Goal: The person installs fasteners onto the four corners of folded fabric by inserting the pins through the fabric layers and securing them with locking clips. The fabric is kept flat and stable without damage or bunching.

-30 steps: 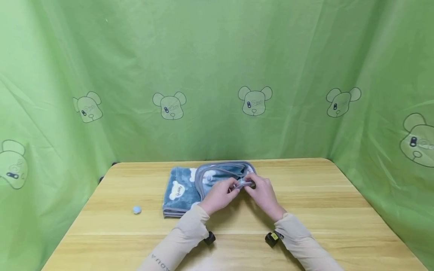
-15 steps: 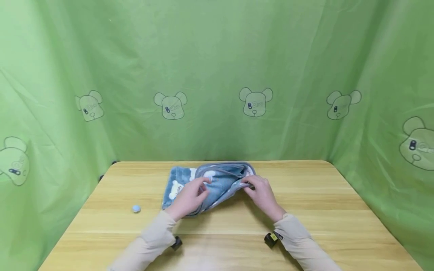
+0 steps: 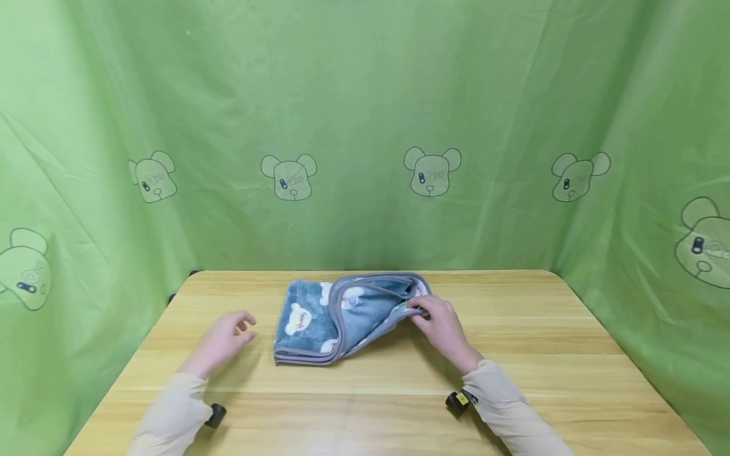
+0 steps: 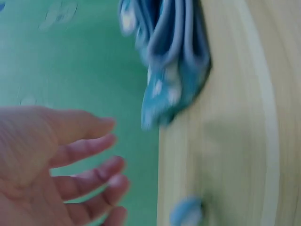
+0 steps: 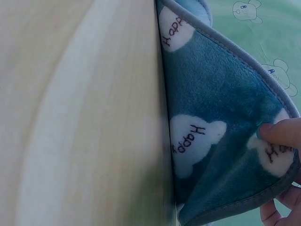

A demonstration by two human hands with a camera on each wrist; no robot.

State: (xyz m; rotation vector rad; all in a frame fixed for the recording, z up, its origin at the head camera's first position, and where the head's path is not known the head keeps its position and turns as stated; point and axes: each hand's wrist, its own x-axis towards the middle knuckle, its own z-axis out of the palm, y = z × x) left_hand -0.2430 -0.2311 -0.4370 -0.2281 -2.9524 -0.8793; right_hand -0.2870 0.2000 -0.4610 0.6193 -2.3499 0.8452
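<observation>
A folded blue plush blanket (image 3: 310, 304) with grey edging and white bear patches lies at the middle back of the table. My right hand (image 3: 441, 326) pinches its near right corner between thumb and fingers, lifting that layer so the fold gapes. In the right wrist view the thumb (image 5: 280, 133) presses on a white patch near the edge. My left hand (image 3: 222, 342) hovers left of the blanket, fingers loosely bent and holding nothing. Below those fingers in the left wrist view sits a small round pale-blue object (image 4: 187, 212); in the head view the left hand hides it.
The wooden table (image 3: 365, 418) ends at a green curtain (image 3: 353, 228) printed with bear heads, which surrounds it on the back and both sides. On the blanket's folded flap shows a small light-blue spot (image 3: 353, 300).
My left hand has let go of the blanket's edge and moved left, over the small pale-blue object. The right hand keeps holding the corner, and the front layer hangs more loosely.
</observation>
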